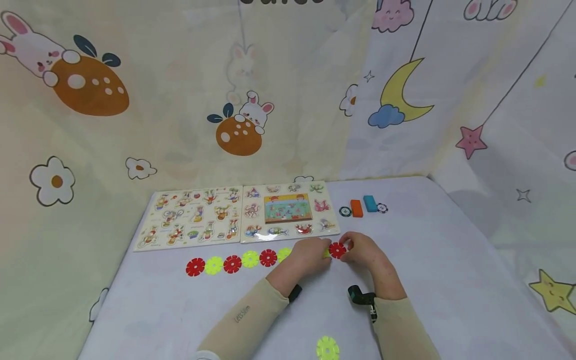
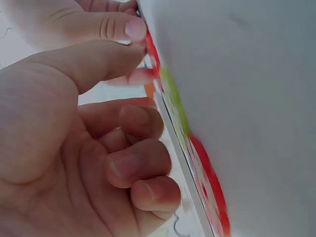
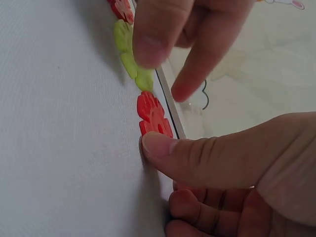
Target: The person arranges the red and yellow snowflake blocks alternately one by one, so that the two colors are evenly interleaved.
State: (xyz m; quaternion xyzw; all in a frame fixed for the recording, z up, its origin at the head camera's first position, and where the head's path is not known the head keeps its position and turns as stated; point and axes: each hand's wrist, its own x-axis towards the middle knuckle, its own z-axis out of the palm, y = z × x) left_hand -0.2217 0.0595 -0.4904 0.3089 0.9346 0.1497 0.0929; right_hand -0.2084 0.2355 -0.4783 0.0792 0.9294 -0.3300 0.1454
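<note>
A red notched plastic disc [image 1: 337, 250] lies at the right end of a row of alternating red and yellow-green discs. My right hand [image 1: 365, 251] pinches this end disc; its thumb [image 3: 160, 144] is on the near edge. My left hand [image 1: 309, 256] hovers at the neighbouring yellow-green disc [image 3: 129, 47], with thumb and forefinger apart and the other fingers loosely curled. It hides part of the row in the head view. Further left in the row are a red disc [image 1: 268, 257] and a yellow-green disc [image 1: 213, 265].
Behind the row lie two picture puzzle boards [image 1: 189, 218] [image 1: 290, 212]. To their right are an orange block [image 1: 357, 208], a blue block [image 1: 370, 203] and two small round chips [image 1: 345, 211] [image 1: 382, 208]. A loose yellow-green disc [image 1: 327, 348] lies near the front. Printed cloth [image 1: 292, 100] hangs behind the table.
</note>
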